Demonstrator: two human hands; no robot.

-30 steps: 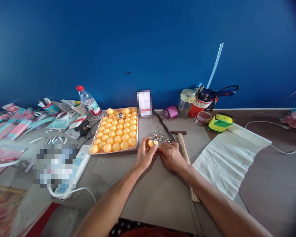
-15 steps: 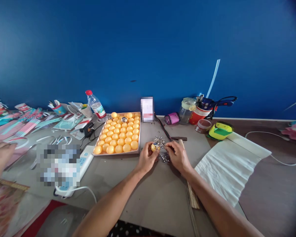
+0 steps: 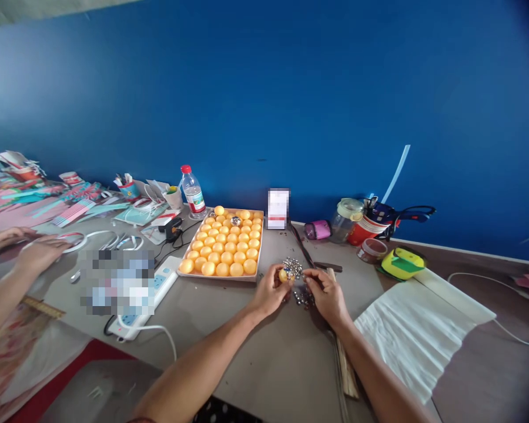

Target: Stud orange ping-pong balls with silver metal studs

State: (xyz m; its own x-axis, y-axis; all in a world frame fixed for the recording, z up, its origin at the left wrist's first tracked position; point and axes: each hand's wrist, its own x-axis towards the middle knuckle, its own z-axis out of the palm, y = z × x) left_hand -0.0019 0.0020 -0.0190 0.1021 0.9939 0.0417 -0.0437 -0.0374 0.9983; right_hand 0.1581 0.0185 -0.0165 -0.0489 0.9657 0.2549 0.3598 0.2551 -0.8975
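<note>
My left hand (image 3: 271, 291) is closed round a small orange ball (image 3: 284, 274), held just above the table. My right hand (image 3: 327, 294) is pinched close beside the ball, over a heap of small silver metal pieces (image 3: 294, 268); what its fingertips hold is too small to make out. A tray (image 3: 224, 277) filled with several rows of orange balls lies just left of my hands, with one silver piece among the balls at the back.
A white power strip (image 3: 147, 296) lies left of the tray, wooden sticks (image 3: 344, 364) and a white cloth (image 3: 417, 329) to the right. Bottle (image 3: 193, 191), jar (image 3: 346, 216), red cup (image 3: 365, 226), yellow-green tool (image 3: 402, 262) line the blue wall. Another person's hands (image 3: 35, 252) work at far left.
The camera has tilted up and swung left, so everything sits lower and further right. Another person's hands have come into view at the left. My hands stay together on the ball.
</note>
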